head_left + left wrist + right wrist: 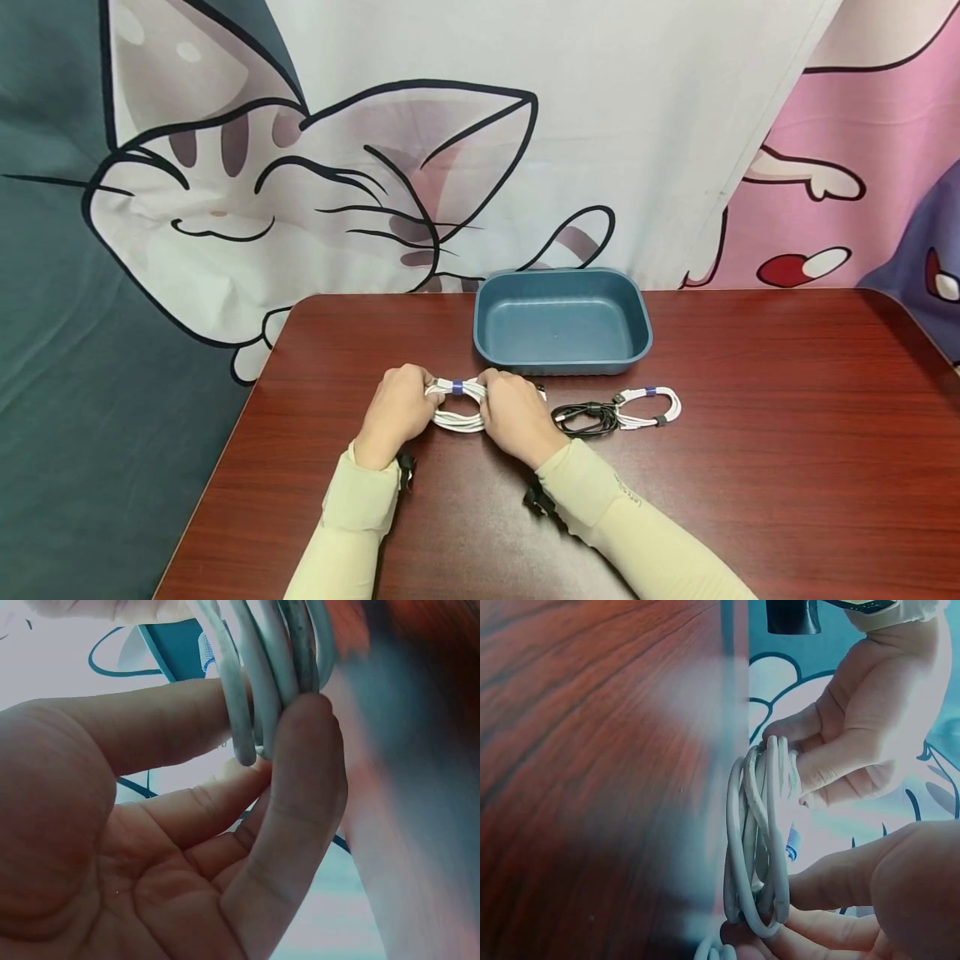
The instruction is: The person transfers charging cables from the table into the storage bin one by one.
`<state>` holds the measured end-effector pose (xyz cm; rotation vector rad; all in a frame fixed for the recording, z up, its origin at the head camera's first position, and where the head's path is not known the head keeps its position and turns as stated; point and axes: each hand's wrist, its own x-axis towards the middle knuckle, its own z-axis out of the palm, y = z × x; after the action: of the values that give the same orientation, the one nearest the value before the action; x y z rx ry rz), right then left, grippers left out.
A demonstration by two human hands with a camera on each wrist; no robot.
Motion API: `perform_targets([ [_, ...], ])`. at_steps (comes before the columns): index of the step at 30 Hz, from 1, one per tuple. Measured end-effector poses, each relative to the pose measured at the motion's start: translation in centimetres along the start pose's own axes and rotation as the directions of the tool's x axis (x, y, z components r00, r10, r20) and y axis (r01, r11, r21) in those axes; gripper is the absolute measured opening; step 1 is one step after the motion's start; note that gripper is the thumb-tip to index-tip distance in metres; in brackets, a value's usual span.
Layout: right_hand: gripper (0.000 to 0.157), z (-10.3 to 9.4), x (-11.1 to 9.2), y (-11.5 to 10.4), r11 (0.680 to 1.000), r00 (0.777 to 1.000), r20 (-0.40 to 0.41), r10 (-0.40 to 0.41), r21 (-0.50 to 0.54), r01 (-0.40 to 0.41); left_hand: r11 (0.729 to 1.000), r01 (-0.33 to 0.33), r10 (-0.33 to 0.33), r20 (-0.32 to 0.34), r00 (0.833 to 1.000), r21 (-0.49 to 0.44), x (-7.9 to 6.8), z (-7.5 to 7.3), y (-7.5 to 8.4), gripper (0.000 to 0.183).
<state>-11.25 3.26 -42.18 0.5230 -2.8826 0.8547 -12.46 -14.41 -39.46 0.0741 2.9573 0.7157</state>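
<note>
A coiled white cable (pixel 459 423) with a blue tie (pixel 457 387) is held between both hands over the table. My left hand (pixel 396 408) grips the coil's left side; in the left wrist view, thumb and fingers pinch the looped strands (pixel 259 667). My right hand (pixel 519 417) grips the opposite side, seen in the right wrist view with its fingers around the lower end of the coil (pixel 757 832). Right of that hand lie a black coiled cable (pixel 588 419) and another white coiled cable (pixel 667 408), side by side. My right hand partly hides a small dark-and-white piece (pixel 542 390) beside it.
A blue-grey rectangular bin (pixel 562 367) stands behind the hands at the back of the brown table (pixel 787 467). A curtain with cartoon cats (pixel 600 125) hangs behind the table's far edge.
</note>
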Motion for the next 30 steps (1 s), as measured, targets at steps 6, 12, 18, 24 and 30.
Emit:
perform_targets([
  [6,0.018,-0.1,0.0,-0.1,1.0,1.0,-0.001,-0.002,0.021,0.002,1.0,0.01,-0.01,0.006,1.0,-0.005,0.1,-0.1,0.0,0.019],
  [12,0.02,-0.1,0.0,-0.1,0.997,0.999,-0.024,-0.025,0.069,0.026,1.0,0.012,-0.012,0.0,1.0,-0.011,0.1,-0.3,-0.1,0.013],
  [18,0.02,-0.1,0.0,-0.2,0.996,0.999,-0.041,-0.034,0.084,0.037,1.0,0.013,-0.013,-0.003,1.0,-0.01,0.1,-0.4,-0.2,0.007],
  [24,0.022,0.0,0.1,-0.1,0.994,0.997,-0.055,-0.051,0.089,0.056,1.0,0.011,-0.011,-0.007,1.0,-0.011,0.0,-0.7,-0.2,0.007],
  [30,0.022,0.0,0.0,-0.2,0.992,0.995,-0.065,-0.074,0.094,0.08,1.0,0.014,-0.014,-0.014,1.0,-0.013,-0.2,-1.0,-0.2,0.005],
])
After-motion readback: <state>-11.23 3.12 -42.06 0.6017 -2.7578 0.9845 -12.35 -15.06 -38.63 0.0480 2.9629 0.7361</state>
